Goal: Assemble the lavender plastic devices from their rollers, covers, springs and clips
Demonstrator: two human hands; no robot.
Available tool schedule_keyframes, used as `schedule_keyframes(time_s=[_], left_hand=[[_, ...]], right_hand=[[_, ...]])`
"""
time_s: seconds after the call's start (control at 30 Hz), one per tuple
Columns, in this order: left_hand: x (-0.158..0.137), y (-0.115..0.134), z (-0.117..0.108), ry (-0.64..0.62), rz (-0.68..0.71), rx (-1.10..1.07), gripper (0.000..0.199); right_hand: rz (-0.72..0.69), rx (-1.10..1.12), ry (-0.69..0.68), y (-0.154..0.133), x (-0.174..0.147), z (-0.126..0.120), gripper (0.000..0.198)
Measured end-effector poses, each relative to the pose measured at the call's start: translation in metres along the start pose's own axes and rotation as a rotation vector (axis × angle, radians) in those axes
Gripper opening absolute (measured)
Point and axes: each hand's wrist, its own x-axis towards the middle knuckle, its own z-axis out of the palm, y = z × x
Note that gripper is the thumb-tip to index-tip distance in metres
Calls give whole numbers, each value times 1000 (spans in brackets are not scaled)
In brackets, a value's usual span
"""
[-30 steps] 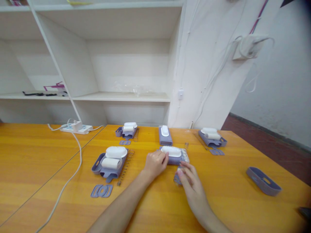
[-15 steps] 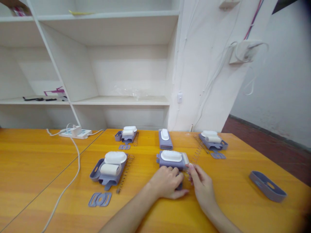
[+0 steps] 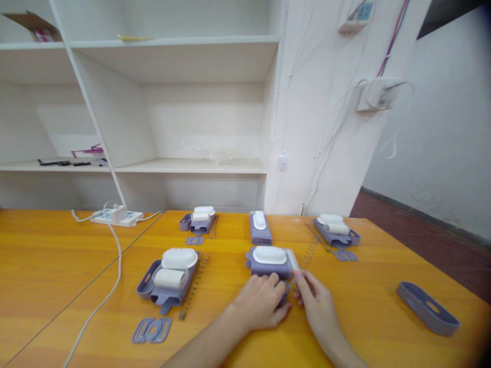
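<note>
A purple-grey plastic case [image 3: 270, 270] with an oval white bristle pad [image 3: 269, 254] lies in the middle of the table. My left hand [image 3: 264, 300] rests at its near side with curled fingers. Between that thumb and the fingers shows part of a purple-grey plastic piece [image 3: 285, 292], mostly hidden. With thumb and forefinger, my right hand [image 3: 316, 304] pinches the near end of a slim white piece [image 3: 292, 259] at the case's right end. Its exact kind I cannot make out. A coil spring [image 3: 311, 250] lies just beyond my right hand.
Similar part sets stand at the near left [image 3: 174, 278], far left [image 3: 201, 220] and far right [image 3: 335, 230]. Another case [image 3: 261, 232] stands behind mine. A purple-grey oval frame [image 3: 427, 309] lies at right. A white cable [image 3: 115, 286] runs from a power strip [image 3: 118, 217].
The view has tilted up slightly, so everything sits lower. More of the slim white piece shows above my right fingers. My left thumb has drawn in closer to its fingers.
</note>
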Motion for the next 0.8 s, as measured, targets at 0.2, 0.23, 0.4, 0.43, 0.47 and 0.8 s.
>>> schedule_keyframes(time_s=[0.2, 0.23, 0.4, 0.43, 0.47, 0.8], left_hand=[[-16, -2, -5, 4, -83, -9, 18], [-19, -3, -6, 7, -95, -7, 17], [-26, -6, -8, -19, -50, 37, 12], [-26, -5, -9, -22, -22, 45, 14], [-26, -4, -9, -18, 2, 52, 16], [-28, 0, -7, 45, 35, 78, 37]], right_hand=[[15, 27, -22, 5, 1, 1, 34], [17, 30, -23, 5, 1, 1, 33], [30, 50, -40, 6, 1, 1, 33], [32, 50, -45, 6, 1, 2, 34], [34, 49, -48, 7, 1, 2, 34], [64, 43, -71, 7, 1, 4, 42]])
